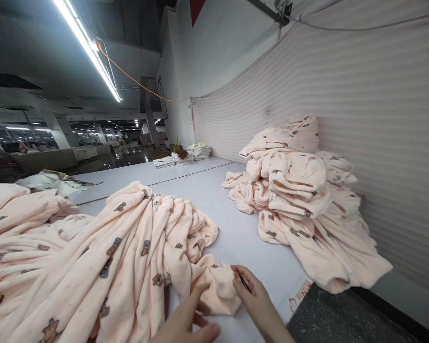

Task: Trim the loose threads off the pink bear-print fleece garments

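A rumpled peach fleece garment (136,247) printed with small bears lies spread across the white table (257,247) in front of me. My left hand (186,321) rests at the bottom of the frame, fingers stretched out flat on the near edge of the fleece. My right hand (252,293) pinches the corner of the same fleece, with a thin dark object (243,281) held between its fingers; I cannot make out what it is.
A tall heap of folded peach garments (300,200) sits against the striped wall covering (379,124) on the right. More peach fleece (17,209) is piled at the left. Stacks of white fabric (196,152) stand at the table's far end. The table edge (300,295) drops to dark floor.
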Available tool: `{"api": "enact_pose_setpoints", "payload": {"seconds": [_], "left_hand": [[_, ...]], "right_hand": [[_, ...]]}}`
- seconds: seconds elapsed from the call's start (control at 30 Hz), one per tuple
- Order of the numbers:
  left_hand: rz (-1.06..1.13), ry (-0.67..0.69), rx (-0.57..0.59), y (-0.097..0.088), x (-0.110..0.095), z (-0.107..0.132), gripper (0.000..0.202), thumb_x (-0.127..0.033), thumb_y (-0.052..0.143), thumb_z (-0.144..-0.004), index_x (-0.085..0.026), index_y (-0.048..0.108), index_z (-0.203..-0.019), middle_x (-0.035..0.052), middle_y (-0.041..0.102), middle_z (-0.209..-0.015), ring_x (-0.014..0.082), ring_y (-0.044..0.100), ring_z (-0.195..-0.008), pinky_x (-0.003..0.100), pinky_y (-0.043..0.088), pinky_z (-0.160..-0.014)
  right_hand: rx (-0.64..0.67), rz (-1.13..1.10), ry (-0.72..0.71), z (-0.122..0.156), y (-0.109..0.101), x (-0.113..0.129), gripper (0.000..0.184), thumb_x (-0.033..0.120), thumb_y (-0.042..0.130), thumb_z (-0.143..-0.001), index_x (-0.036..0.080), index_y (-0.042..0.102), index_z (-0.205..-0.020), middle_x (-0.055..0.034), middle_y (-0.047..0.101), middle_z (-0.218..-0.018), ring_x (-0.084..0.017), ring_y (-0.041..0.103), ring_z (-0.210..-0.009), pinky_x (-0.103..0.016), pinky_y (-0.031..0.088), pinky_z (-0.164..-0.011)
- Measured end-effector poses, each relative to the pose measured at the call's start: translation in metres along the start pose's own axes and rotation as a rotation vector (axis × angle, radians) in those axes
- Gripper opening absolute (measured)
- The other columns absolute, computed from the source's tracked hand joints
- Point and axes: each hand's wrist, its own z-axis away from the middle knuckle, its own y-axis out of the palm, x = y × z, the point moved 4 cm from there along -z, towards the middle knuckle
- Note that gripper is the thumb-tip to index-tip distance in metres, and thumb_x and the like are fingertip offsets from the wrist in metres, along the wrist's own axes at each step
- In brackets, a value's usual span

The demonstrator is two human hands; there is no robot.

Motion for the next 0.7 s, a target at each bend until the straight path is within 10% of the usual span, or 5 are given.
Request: {"api": "enact_pose_setpoints", "payload": {"seconds": [0.13, 0.3, 0.43, 0.7], "left_hand": [[0.569, 0.052, -0.032, 0.037, -0.013, -0.028, 0.059, -0.043, 0.077, -0.062, -0.023, 0.046, -0.108, 0.0033, 0.065, -0.089, 0.0173, 0.062, -0.074, 0.027, 0.045, -0.063], [0.612, 0.153, -0.103, 0.033, -0.016, -0.022, 0.045, -0.043, 0.07, -0.072, -0.025, 0.043, -0.104, 0.0019, 0.064, -0.09, 0.0177, 0.061, -0.079, 0.026, 0.044, -0.065], [0.662, 0.181, -0.152, 0.029, -0.014, -0.006, 0.053, -0.042, 0.067, -0.074, -0.026, 0.037, -0.115, 0.0046, 0.065, -0.1, 0.0188, 0.062, -0.085, 0.028, 0.047, -0.074], [-0.011, 0.303, -0.558, 0.012, -0.011, 0.025, 0.045, -0.037, 0.048, -0.085, -0.022, 0.041, -0.127, 0.0146, 0.052, -0.124, 0.0307, 0.055, -0.11, 0.041, 0.047, -0.087]], "right_hand": [[-0.021, -0.271, 0.019, 0.029, 0.012, 0.004, 0.039, 0.049, 0.05, -0.087, 0.021, 0.06, -0.113, -0.008, 0.069, -0.105, -0.022, 0.063, -0.105, -0.028, 0.05, -0.086], [-0.371, 0.049, 0.059, 0.053, -0.018, 0.009, 0.047, 0.048, 0.06, -0.079, 0.021, 0.059, -0.118, -0.0057, 0.067, -0.091, -0.018, 0.065, -0.082, -0.021, 0.052, -0.068], [-0.265, 0.192, -0.055, 0.048, -0.01, 0.03, 0.034, 0.023, 0.061, -0.071, 0.023, 0.065, -0.105, -0.0051, 0.065, -0.098, -0.02, 0.062, -0.093, -0.025, 0.05, -0.081], [-0.367, 0.259, -0.242, 0.057, 0.011, 0.042, 0.029, 0.012, 0.045, -0.073, 0.024, 0.058, -0.097, -0.0045, 0.064, -0.091, -0.019, 0.063, -0.083, -0.024, 0.05, -0.069]]}}
